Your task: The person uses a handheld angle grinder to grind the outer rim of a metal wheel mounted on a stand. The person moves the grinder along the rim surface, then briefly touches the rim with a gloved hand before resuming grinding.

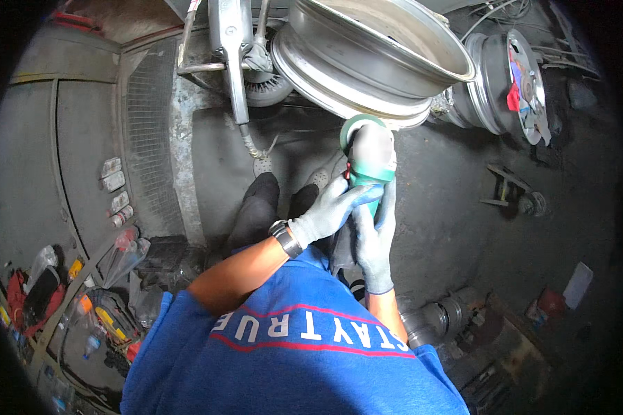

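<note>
Step in hand looks like surface work on the big wheel rim [370, 72] w/ a hand-held grinder [374, 173], prob. at the lip nearest the person. The grinder is out in front of the torso, green body toward the person, green disc [354, 125] at the far end, right by the rim's lower edge; disc overlaps the lip in view, but can't tell if it's actually touching. Next move prob. calls for a firm 2-handed hold, disc laid flat-ish to the metal w/ light, even pressure & following the curve; risk = disc catching on the edge. Pose: L hand [325, 211], gloved, comes in from the left, forearm slanting up & right, elbow out, watch [285, 238] at the wrist, fingers wrapped across the green body. R hand [376, 243], also gloved, sits a bit lower & to the right, forearm steeper, fingers pointing up along the tool's right side. Grip: L clamped on the grinder; R also closed against it, tho exact finger wrap underneath is hidden. 2nd rim [483, 83] stands off to the right.
</note>
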Available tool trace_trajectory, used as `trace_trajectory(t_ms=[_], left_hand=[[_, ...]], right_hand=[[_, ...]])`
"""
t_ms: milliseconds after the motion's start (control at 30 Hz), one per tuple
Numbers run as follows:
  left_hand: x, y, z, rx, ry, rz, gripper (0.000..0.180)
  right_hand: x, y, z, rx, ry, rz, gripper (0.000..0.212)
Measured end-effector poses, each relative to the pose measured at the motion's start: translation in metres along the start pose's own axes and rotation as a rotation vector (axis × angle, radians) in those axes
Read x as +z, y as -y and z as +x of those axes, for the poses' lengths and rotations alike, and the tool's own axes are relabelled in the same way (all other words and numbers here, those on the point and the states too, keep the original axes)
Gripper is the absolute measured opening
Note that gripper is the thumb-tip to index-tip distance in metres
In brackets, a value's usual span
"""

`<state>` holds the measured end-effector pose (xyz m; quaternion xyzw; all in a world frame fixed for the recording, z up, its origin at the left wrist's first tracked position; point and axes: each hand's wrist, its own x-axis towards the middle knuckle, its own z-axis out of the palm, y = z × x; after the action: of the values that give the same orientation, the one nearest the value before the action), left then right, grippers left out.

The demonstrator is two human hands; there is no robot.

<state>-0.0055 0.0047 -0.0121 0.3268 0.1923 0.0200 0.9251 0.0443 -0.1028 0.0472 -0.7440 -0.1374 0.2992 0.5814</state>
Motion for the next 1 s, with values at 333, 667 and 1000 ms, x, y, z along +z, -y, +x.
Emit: trace_trajectory(t_ms=[333, 667, 1000], left_hand=[[0.000, 0.004, -0.004, -0.032, -0.024, -0.076, 0.047], [0.006, 0.010, 0.010, 0.061, -0.020, 0.187, 0.043], [0.024, 0.007, 0.015, -0.019, 0.009, 0.232, 0.041]], right_hand=[[0.003, 0.005, -0.001, -0.022, 0.001, -0.050, 0.075], [-0.013, 0.003, 0.001, 0.026, -0.002, -0.032, 0.076], [-0.035, -0.010, 0.001, 0.004, -0.048, -0.073, 0.075]])
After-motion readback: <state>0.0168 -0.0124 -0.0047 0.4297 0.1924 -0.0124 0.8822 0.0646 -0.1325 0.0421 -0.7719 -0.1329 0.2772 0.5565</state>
